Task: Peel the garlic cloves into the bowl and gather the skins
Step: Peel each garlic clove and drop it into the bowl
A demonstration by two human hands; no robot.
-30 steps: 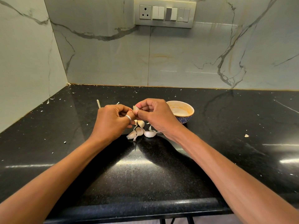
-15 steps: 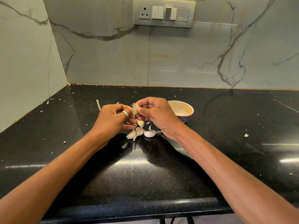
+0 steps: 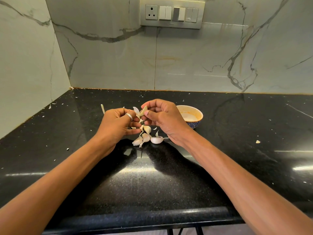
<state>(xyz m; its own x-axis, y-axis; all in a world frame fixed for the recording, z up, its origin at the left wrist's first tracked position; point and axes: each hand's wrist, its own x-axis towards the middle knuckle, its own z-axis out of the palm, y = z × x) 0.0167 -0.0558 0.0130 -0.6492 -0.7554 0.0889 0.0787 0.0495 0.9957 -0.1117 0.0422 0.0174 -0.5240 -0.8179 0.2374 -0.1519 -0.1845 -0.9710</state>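
My right hand (image 3: 162,118) pinches a pale garlic clove (image 3: 143,111) between thumb and fingers, just above the black counter (image 3: 152,184). My left hand (image 3: 116,125), with a silver ring, pinches a strip of white skin (image 3: 136,110) that peels off that clove. Below the hands lie several unpeeled cloves (image 3: 146,137) in a small heap, with loose skin scraps among them. A small bowl (image 3: 194,114) with a cream inside and a blue patterned outside stands just right of my right hand, partly hidden by it.
Bits of skin are scattered over the counter, with one larger scrap (image 3: 257,141) at the right and a long strip (image 3: 102,108) behind my left hand. Marble walls close the back and left. A switch panel (image 3: 171,13) sits on the back wall.
The hands have drawn slightly apart. The skin has come further away from the clove, which now shows bare between my right fingers.
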